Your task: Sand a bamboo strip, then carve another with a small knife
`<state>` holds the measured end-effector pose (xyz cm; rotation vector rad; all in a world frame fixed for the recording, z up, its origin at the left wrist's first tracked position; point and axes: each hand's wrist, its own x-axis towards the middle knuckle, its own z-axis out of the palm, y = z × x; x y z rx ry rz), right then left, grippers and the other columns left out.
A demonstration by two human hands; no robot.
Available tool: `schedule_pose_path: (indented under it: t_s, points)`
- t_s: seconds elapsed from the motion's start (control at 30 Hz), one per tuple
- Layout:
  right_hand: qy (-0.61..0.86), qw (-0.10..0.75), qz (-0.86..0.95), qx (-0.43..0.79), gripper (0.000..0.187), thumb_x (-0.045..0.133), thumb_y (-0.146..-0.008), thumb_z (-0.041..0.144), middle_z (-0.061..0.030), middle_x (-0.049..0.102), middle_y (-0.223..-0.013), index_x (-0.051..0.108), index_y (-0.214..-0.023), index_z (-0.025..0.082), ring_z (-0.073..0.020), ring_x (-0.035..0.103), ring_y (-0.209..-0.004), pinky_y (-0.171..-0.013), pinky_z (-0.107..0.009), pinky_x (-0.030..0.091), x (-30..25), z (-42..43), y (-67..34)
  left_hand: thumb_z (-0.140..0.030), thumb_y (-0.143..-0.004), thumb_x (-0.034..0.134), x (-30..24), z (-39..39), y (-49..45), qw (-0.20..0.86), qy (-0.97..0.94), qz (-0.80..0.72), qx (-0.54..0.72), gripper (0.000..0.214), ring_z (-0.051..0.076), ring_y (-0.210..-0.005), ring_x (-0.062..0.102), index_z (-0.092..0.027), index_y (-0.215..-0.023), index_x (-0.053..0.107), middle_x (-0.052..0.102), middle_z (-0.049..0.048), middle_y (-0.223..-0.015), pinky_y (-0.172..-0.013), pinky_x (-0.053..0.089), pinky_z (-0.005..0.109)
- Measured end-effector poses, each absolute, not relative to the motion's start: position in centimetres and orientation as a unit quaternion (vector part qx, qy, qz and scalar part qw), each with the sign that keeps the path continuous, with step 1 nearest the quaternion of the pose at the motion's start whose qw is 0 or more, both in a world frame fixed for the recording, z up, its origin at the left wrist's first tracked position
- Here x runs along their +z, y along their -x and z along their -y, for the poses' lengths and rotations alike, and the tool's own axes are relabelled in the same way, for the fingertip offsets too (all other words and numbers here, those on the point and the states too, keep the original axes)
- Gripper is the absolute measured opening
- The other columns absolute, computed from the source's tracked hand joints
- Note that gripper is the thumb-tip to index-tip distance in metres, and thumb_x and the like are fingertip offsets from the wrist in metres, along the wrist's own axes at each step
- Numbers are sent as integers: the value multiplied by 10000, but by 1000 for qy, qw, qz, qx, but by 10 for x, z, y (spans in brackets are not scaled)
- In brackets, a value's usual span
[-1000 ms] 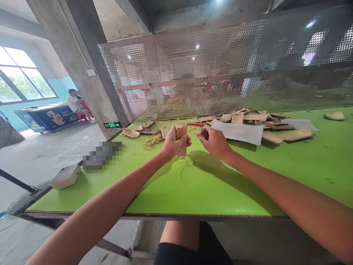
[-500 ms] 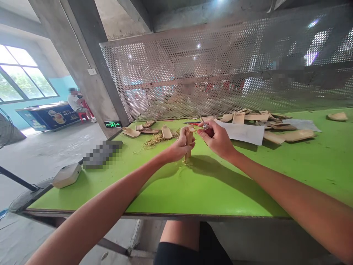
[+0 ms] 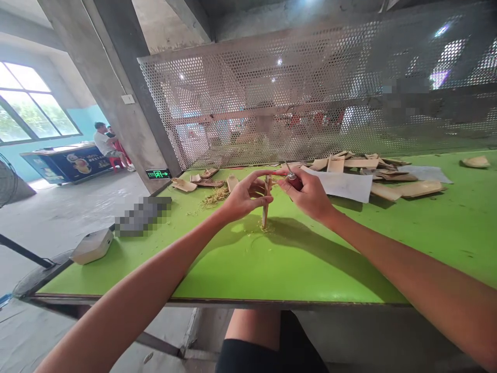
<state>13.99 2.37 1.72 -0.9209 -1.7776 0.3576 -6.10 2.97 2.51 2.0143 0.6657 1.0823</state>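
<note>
Wide open, the left hand (image 3: 244, 198) arched its thumb and fingers around a narrow tan strip (image 3: 266, 199), though I could not tell whether they actually pinched it. Half a second earlier, that hand had been closed around the strip; by now the fingers had spread and reached toward 2 o'clock, almost meeting the right hand (image 3: 307, 192). The right hand stayed curled tight on a red-handled knife (image 3: 294, 181), its short blade pointing up at about 11 o'clock. The blade was near the top of the strip, but no contact showed.

The strip stood nearly upright in front of the person, its lower tip resting on the green table (image 3: 217, 259) among a few pale crumbs. It looked far slimmer than the wide piece the left hand had held a second before.

Left to right, a white box (image 3: 92, 246) sat near the table's edge at 8 o'clock from the strip. Yellowish shavings (image 3: 215, 196) lay at 10 o'clock, with curved tan pieces (image 3: 185, 185) just beyond them. At 2 o'clock lay a paper sheet (image 3: 344, 186), and behind it a heap of tan strips (image 3: 361, 164). A perforated metal screen (image 3: 252, 103) ran along the far side.
</note>
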Motion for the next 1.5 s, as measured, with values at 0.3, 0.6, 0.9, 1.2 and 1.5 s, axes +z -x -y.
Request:
schedule_pose_path:
  t_s: [0.3, 0.6, 0.9, 1.2, 1.5]
  points:
    - [430, 526, 716, 162, 234, 517, -895, 457, 15, 528, -693, 454, -855, 236, -132, 470, -591, -567, -280, 358, 14, -38, -146, -169, -758, 757, 20, -42, 70, 331, -781, -281, 449, 586, 150, -918, 688, -206, -1291, 515, 653, 45, -993, -924, 563, 346]
    - [526, 463, 709, 83, 241, 604, -828, 394, -55, 663, -781, 541, -950, 196, -193, 582, -697, -609, -293, 370, 13, -42, -148, -179, -720, 768, 32, -43, 76, 348, -717, -287, 532, 572, 181, -927, 703, -204, -1213, 481, 686, 54, -1003, -856, 574, 319]
    - [434, 300, 736, 424, 195, 682, -784, 357, -8, 662, -718, 589, -842, 196, -98, 502, -474, -405, -227, 329, 15, -24, -142, -204, -721, 745, 31, -62, 92, 205, -626, -390, 643, 508, 138, -786, 677, -230, -1162, 493, 644, -7, -836, -724, 562, 254]
    - [324, 247, 597, 691, 249, 737, -807, 316, -143, 688, -1150, 597, -940, 159, -220, 690, -999, -782, -341, 611, 3, -15, -125, -215, -730, 749, 28, -76, 101, 256, -558, -392, 685, 464, 136, -721, 667, -225, -1118, 494, 627, -19, -752, -691, 579, 272]
    - [448, 463, 581, 498, 229, 714, -813, 239, -51, 681, -887, 524, -926, 180, -94, 622, -547, -417, -188, 464, 0, -35, -121, -166, -753, 751, 31, -56, 72, 387, -499, -329, 702, 402, 129, -689, 691, -205, -1017, 450, 654, -30, -747, -761, 612, 325]
